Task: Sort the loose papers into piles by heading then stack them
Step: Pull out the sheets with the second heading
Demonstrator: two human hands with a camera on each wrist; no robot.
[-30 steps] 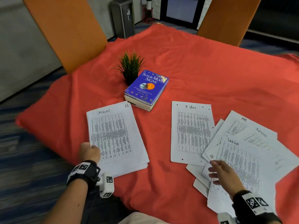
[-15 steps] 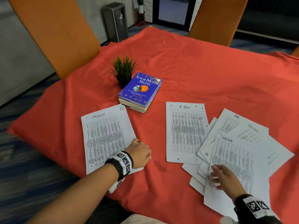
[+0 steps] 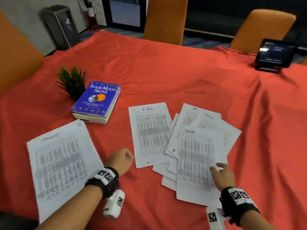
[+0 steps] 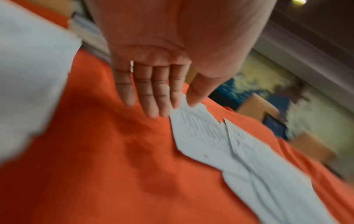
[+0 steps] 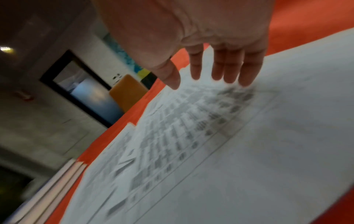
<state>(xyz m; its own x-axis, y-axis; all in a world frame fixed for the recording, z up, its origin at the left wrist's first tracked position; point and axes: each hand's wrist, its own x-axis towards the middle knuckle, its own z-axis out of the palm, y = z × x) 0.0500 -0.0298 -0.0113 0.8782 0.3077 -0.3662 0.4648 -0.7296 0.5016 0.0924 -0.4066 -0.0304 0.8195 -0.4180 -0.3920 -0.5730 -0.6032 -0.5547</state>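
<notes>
A pile of sheets headed "Task list" (image 3: pixel 61 163) lies at the near left of the red cloth (image 3: pixel 182 72). A sheet headed "IT logs" (image 3: pixel 150 133) lies in the middle. To its right is a loose fanned heap, topped by another "Task list" sheet (image 3: pixel 197 158) (image 5: pixel 210 136), with an "HR" sheet (image 3: pixel 193 112) and an "Admin" sheet (image 3: pixel 216 123) under it. My left hand (image 3: pixel 124 156) (image 4: pixel 159 103) hovers over bare cloth, its fingers straight, close to the IT logs sheet's (image 4: pixel 197 128) near left edge. The straight fingers of my right hand (image 3: pixel 217 169) (image 5: pixel 210 80) rest on the heap's top sheet.
A blue book (image 3: pixel 98 98) lies on other books beside a small green plant (image 3: pixel 73 80) at the left. A tablet on a stand (image 3: pixel 275 53) is at the far right. Orange chairs (image 3: pixel 164 19) ring the table, and a grey bin (image 3: pixel 61 25) stands behind.
My left hand left the left Task list pile and moved right across the cloth toward the IT logs sheet. My right hand stayed on the heap's top sheet.
</notes>
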